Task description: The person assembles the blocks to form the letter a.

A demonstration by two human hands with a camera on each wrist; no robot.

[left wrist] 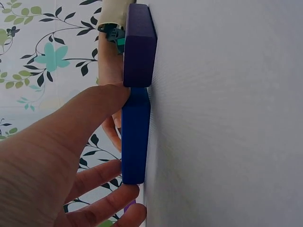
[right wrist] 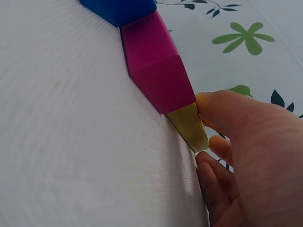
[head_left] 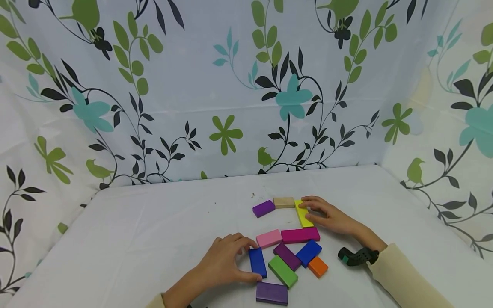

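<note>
My left hand (head_left: 225, 263) spans a blue block (head_left: 258, 263) lying flat, its thumb at the near end and fingertips at the far end. In the left wrist view the same blue block (left wrist: 136, 137) sits between thumb and fingers, touching a dark purple block (left wrist: 139, 45). With thumb and fingers my right hand (head_left: 331, 216) holds a yellow block (head_left: 304, 214) at the back right of the group. Seen from the right wrist, the yellow block (right wrist: 189, 126) meets the magenta block (right wrist: 163, 82), the right thumb against its side.
Between the hands lie pink (head_left: 269, 238), plum (head_left: 287, 256), green (head_left: 283, 271), second blue (head_left: 309, 253) and orange (head_left: 318, 267) blocks. A tan block (head_left: 284, 202) and a violet block (head_left: 263, 208) lie behind. A patterned curtain (head_left: 185, 85) borders the white table (head_left: 154, 231).
</note>
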